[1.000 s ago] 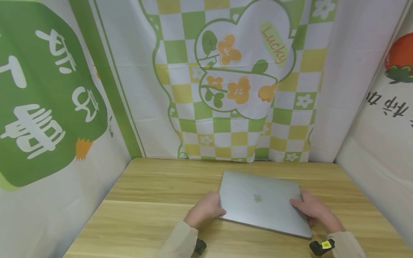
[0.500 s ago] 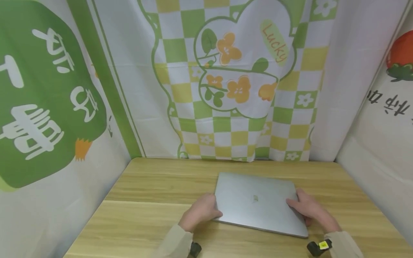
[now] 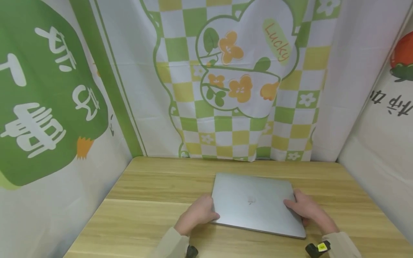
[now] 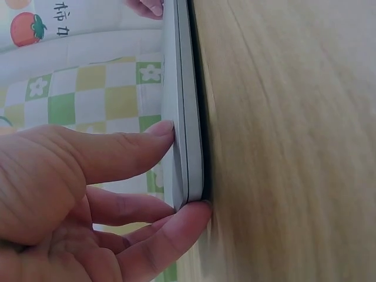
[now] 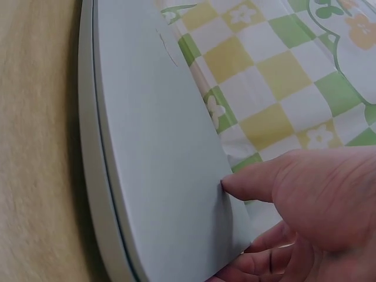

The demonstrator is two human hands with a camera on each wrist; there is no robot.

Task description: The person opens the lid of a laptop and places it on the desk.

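A closed silver laptop (image 3: 253, 200) with an apple logo on its lid is at the middle of the wooden table, slightly askew. At its left edge my left hand (image 3: 197, 212) grips the side, thumb on the lid. Up close in the left wrist view, fingers of the left hand (image 4: 100, 194) curl round the laptop's corner (image 4: 191, 182), beside a dark line along its underside. My right hand (image 3: 308, 208) holds the right edge, thumb on top. The right wrist view has that thumb pressed on the lid (image 5: 164, 153), with the other fingers partly hidden past the edge.
The wooden table (image 3: 138, 215) runs back to a checkered green and yellow cloth (image 3: 222, 125) hanging behind it. Printed cloth walls (image 3: 106, 172) stand close along the left and right sides. Dark wrist cameras (image 3: 317, 248) sit at both cuffs.
The laptop has shifted a little to the left across the table, with both hands moving along with it. Their grip on the two edges looks the same.
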